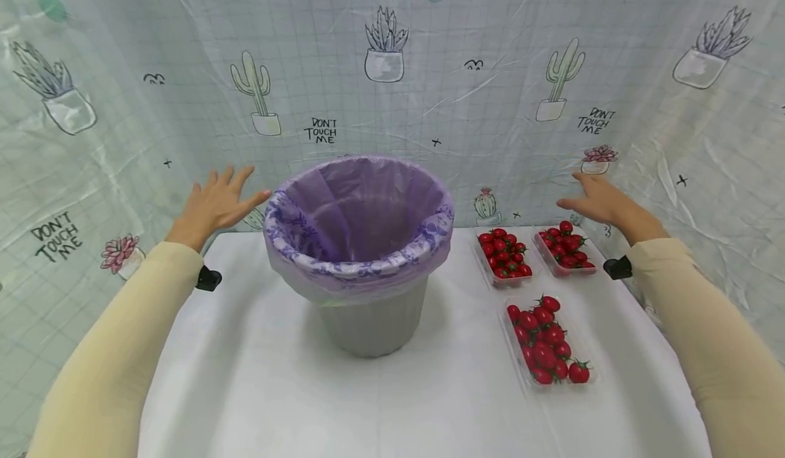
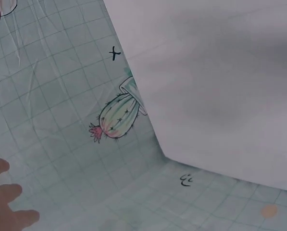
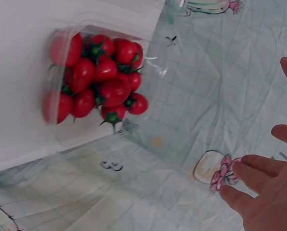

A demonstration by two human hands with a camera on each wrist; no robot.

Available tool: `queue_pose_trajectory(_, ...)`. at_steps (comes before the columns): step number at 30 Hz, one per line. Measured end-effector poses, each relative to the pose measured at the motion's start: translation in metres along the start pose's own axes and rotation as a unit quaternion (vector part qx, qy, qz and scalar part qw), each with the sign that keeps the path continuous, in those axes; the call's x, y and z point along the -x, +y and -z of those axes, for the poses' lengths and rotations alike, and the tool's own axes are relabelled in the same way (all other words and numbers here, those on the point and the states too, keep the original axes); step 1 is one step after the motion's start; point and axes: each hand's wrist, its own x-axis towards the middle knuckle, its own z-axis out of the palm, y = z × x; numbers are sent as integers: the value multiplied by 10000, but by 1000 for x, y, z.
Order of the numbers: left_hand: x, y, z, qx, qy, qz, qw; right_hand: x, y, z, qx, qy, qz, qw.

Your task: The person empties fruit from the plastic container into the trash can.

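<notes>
purple lining [image 1: 368, 216] covers the inside of a grey bin [image 1: 374, 325] and folds over its rim; the bin stands upright near the middle of a white surface [image 1: 276, 376]. three clear boxes of red tomatoes [image 1: 542, 354] lie to its right: a near box [image 1: 514, 339], a back-left box [image 1: 512, 281] and a back-right box [image 1: 573, 271]. the person's left grip [image 1: 217, 202] is raised at the bin's left side, fingers spread and holding nothing; whether its thumb meets the lining i cannot tell. the right grip [image 1: 604, 202] hangs near the back-right box but apart from it, fingers spread, with the printed curtain [image 1: 429, 103] behind.

for steady handling, a box looks best taken by its two long walls and kept level, since the tomatoes are heaped and a tilt could roll one out. a single tomato would likely want light fingertips, as the skins look smooth. the bin seems best braced at the rim, without dragging the lining down.

the bin's mouth faces up and its long axis is vertical, narrowing towards the base. the boxes also face up; their long axes run away from the person, far ends slanting slightly left.
</notes>
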Motion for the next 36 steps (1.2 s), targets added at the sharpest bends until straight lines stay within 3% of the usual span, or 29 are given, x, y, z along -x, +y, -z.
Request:
queue_pose_trajectory(5, 0, 3, -1, -2, 63, -99, 9999, 8, 20, -8, -78, -111, -138, 9998)
queue_pose_trajectory(13, -5, 22, 0, 126, 292, -359, 9989, 22, 51, -22, -141, -467, -516, 9975)
queue_pose_trajectory(19, 1, 33, -3, 1047, 662, -356, 9917, 29, 64, -37, -274, -626, -606, 9958)
queue_pose_trajectory(25, 9, 47, -3, 2287, 866, -363, 9690, 35, 78, -53, -442, -747, -752, 9934)
queue_pose_trajectory(28, 16, 55, -2, 2895, 962, -448, 9513, 39, 84, -59, -481, -700, -771, 9934)
queue_pose_trajectory(30, 24, 62, 0, 3486, 984, -527, 9306, 41, 89, -63, -471, -670, -777, 9936)
queue_pose_trajectory(32, 35, 70, 2, 4202, 974, -619, 9001, 43, 92, -66, -481, -636, -787, 9937)
queue_pose_trajectory(36, 56, 91, 6, 5503, 961, -777, 8258, 43, 98, -74, -619, -626, -853, 9925)
